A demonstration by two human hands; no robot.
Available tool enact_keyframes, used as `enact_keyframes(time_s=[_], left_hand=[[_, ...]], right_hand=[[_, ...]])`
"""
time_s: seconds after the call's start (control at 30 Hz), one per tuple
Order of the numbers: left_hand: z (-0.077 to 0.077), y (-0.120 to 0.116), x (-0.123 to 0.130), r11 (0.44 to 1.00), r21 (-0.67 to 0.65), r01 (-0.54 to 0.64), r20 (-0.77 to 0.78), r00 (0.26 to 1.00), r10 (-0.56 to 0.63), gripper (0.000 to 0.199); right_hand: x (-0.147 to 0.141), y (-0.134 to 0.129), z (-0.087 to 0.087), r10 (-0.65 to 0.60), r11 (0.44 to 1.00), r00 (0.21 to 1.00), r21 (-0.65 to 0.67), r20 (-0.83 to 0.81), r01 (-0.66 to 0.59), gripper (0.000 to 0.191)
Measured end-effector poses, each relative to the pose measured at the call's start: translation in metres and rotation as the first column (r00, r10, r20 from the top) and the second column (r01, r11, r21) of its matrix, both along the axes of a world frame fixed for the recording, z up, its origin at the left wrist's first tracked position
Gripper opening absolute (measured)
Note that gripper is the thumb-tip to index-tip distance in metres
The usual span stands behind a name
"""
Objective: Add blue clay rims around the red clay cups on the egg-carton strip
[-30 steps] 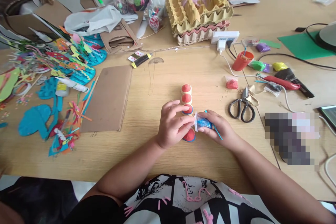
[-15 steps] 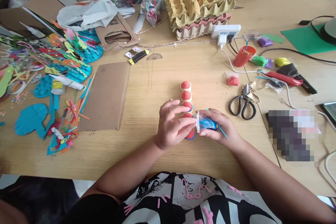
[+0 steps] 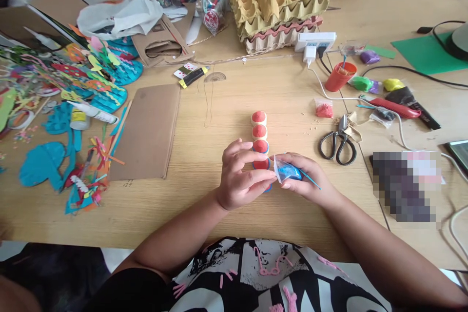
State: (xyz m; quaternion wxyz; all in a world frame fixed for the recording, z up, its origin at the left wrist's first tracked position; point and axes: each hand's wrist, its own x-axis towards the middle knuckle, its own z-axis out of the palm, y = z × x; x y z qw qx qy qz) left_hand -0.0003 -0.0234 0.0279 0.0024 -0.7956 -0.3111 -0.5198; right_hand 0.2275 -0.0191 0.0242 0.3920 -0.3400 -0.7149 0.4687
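Note:
My right hand [image 3: 310, 175] is closed around a small clear plastic bag [image 3: 287, 170] with a blue, clay-like lump inside. A thin blue stick [image 3: 311, 180] is in the same hand, its end poking out below the fingers. At the bag's whitish edge, the thumb and forefinger of my left hand [image 3: 243, 175] come together, the other fingers loosely bent. Beneath and behind the left hand stands a row of egg-carton cups [image 3: 259, 130] topped with red; the nearer ones carry blue around their rims and are partly hidden.
Black-handled scissors [image 3: 339, 142], a red cup [image 3: 340, 77] and packets of coloured clay [image 3: 394, 84] lie to the right. Egg trays [image 3: 278, 9] are stacked at the back. A cardboard sheet [image 3: 146, 131] and blue cut-outs [image 3: 42, 163] lie left. A white cable [image 3: 400, 129] crosses the right side.
Both hands stay nearly in place at the bag. The bag and blue stick have tilted slightly, and the view has shifted a little.

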Motion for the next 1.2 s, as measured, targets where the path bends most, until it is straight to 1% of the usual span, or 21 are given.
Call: enact_keyframes(time_s=[0.27,0.5,0.6,0.7,0.8,0.9,0.97,1.03,1.1,1.2], left_hand=[[0.001,0.001,-0.001,0.999,-0.023,0.040,-0.002,0.999,-0.040,0.012],[0.007,0.002,0.004,0.983,-0.125,0.133,0.001,0.991,-0.134,0.018],[0.007,0.002,0.005,0.976,-0.154,0.151,-0.011,0.988,-0.154,0.019],[0.007,0.001,0.004,0.973,-0.190,0.132,-0.037,0.989,-0.142,0.013],[0.009,0.000,0.002,0.957,-0.264,0.123,-0.032,0.990,-0.136,0.012],[0.012,-0.002,0.001,0.926,-0.359,0.113,0.000,0.993,-0.121,0.017],[0.014,-0.004,0.003,0.907,-0.411,0.087,0.022,0.996,-0.086,0.011],[0.016,-0.004,0.006,0.898,-0.438,0.036,0.031,0.999,-0.025,0.007],[0.016,-0.004,0.009,0.898,-0.439,-0.006,0.041,0.999,0.027,0.006],[0.015,-0.005,0.011,0.894,-0.448,0.020,0.101,0.995,0.028,0.007]], right_hand=[[-0.001,0.000,0.001,0.027,0.999,1.000,-0.033,0.003,-0.026,0.048],[0.000,0.000,0.002,0.058,0.996,0.998,-0.069,0.001,-0.058,0.049],[0.001,0.000,0.003,0.067,0.997,0.997,-0.043,0.027,-0.066,0.048],[0.001,0.002,0.003,0.037,0.998,0.997,0.057,0.064,-0.041,0.050],[0.000,0.002,0.004,-0.053,0.978,0.990,0.207,0.133,0.024,0.053],[0.001,0.001,0.003,-0.190,0.924,0.955,0.371,0.227,0.095,0.055],[0.001,-0.001,0.002,-0.274,0.873,0.927,0.471,0.258,0.126,0.055],[0.001,-0.002,-0.001,-0.326,0.820,0.906,0.558,0.270,0.129,0.054],[0.000,-0.002,-0.002,-0.355,0.782,0.889,0.613,0.288,0.114,0.054],[-0.002,-0.002,0.000,-0.412,0.757,0.858,0.640,0.307,0.135,0.059]])
